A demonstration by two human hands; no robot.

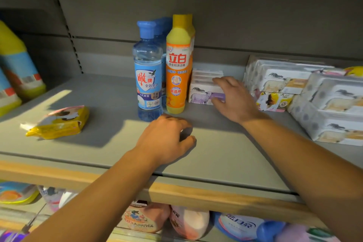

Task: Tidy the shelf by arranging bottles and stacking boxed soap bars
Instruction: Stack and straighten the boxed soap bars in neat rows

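A clear blue bottle (147,70) and an orange-and-yellow bottle (177,68) stand upright side by side at the middle of the grey shelf (94,104), with more bottles behind them. Right of them sits a small stack of white boxed soap bars (202,86) with a sheep picture. My right hand (233,98) rests against the front right of that stack, fingers spread. On the shelf in front of the bottles, my left hand (167,139) lies loosely curled and holds nothing. A yellow soap pack (59,124) lies alone at the left.
Wrapped multi-packs of boxed soap (294,82) are piled at the right, with more at the far right (334,112). Large yellow and blue bottles (17,65) stand at the far left. A wooden strip (176,196) edges the shelf front; pouches and bottles fill the shelf below.
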